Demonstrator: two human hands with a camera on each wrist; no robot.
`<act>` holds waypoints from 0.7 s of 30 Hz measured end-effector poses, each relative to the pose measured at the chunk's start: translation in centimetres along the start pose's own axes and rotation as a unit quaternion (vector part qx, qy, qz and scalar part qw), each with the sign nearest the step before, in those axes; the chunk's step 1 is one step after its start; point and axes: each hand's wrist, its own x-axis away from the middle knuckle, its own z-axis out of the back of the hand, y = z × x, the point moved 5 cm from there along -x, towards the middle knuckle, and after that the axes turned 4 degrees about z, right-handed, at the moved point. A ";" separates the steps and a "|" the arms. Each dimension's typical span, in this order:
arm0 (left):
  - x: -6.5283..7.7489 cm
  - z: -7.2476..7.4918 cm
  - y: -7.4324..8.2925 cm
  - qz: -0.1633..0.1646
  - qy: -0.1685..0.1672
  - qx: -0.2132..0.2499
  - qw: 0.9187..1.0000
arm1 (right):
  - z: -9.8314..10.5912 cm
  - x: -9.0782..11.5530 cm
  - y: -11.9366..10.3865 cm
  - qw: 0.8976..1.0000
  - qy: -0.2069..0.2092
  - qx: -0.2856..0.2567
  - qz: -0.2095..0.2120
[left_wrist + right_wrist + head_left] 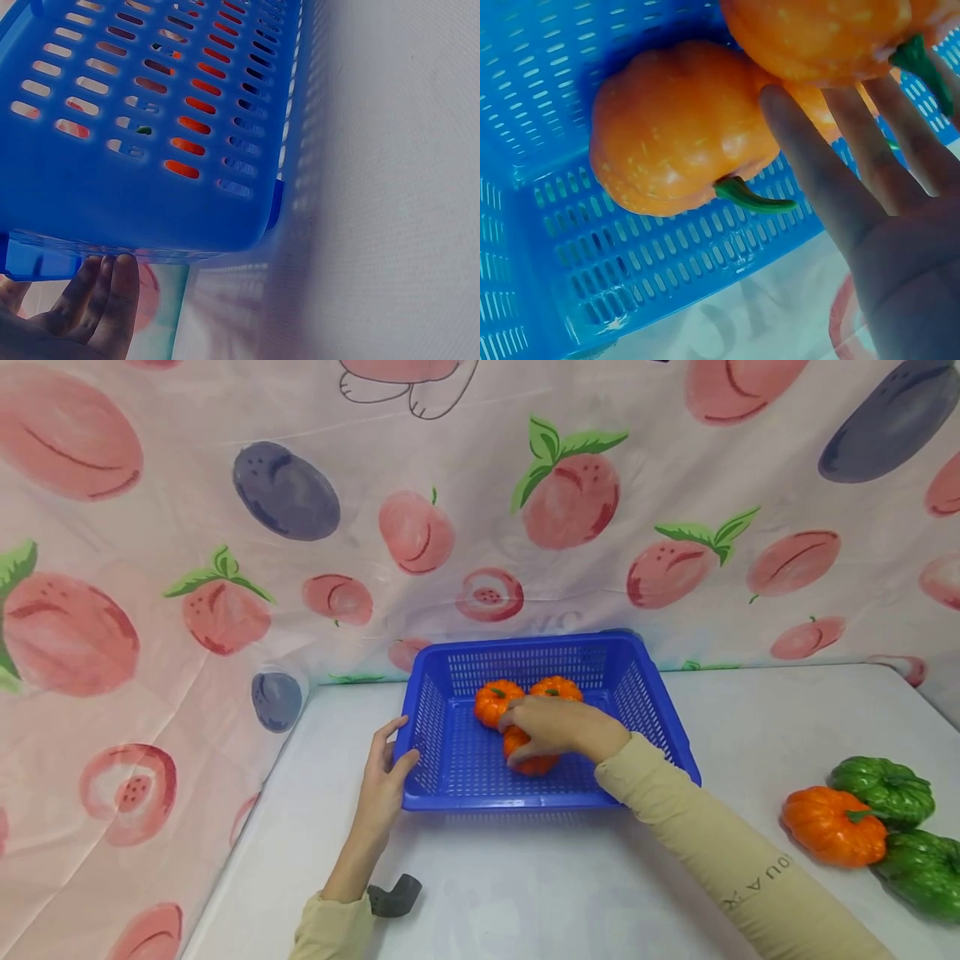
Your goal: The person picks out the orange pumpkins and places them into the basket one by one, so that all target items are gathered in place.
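A blue plastic basket (517,802) with slotted walls holds three orange pumpkins. My left hand (385,781) grips its left rim, thumb over the edge; in the left wrist view the fingers (116,307) lie against the outer wall. My right hand (551,724) reaches inside and holds the nearest pumpkin (536,765), thumb on the near side and fingers across its top. Behind it sit a left pumpkin (495,702) and a back pumpkin (558,687), partly covered by the hand. The right wrist view shows the held pumpkin (817,37) with its green stem.
On the right side of the white table (517,893) lie another orange pumpkin (828,827), a green pumpkin (885,789) and a second green one (926,872), close together. A dark grey bent piece (396,896) lies by the left forearm. A fruit-print cloth (420,452) hangs behind the basket.
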 end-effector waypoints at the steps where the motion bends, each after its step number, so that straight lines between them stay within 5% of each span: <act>1: 0.0 0.0 0.0 -0.001 -0.001 0.000 1.000 | 0.1 0.0 0.0 1.000 0.000 0.002 0.000; 12: 0.2 -0.1 0.2 -0.004 -0.001 0.001 1.000 | 0.7 0.8 -0.2 0.999 0.021 0.019 0.023; 21: 0.4 -0.2 0.3 -0.008 -0.002 0.002 1.000 | 2.3 2.3 -0.5 0.999 0.032 0.001 -0.006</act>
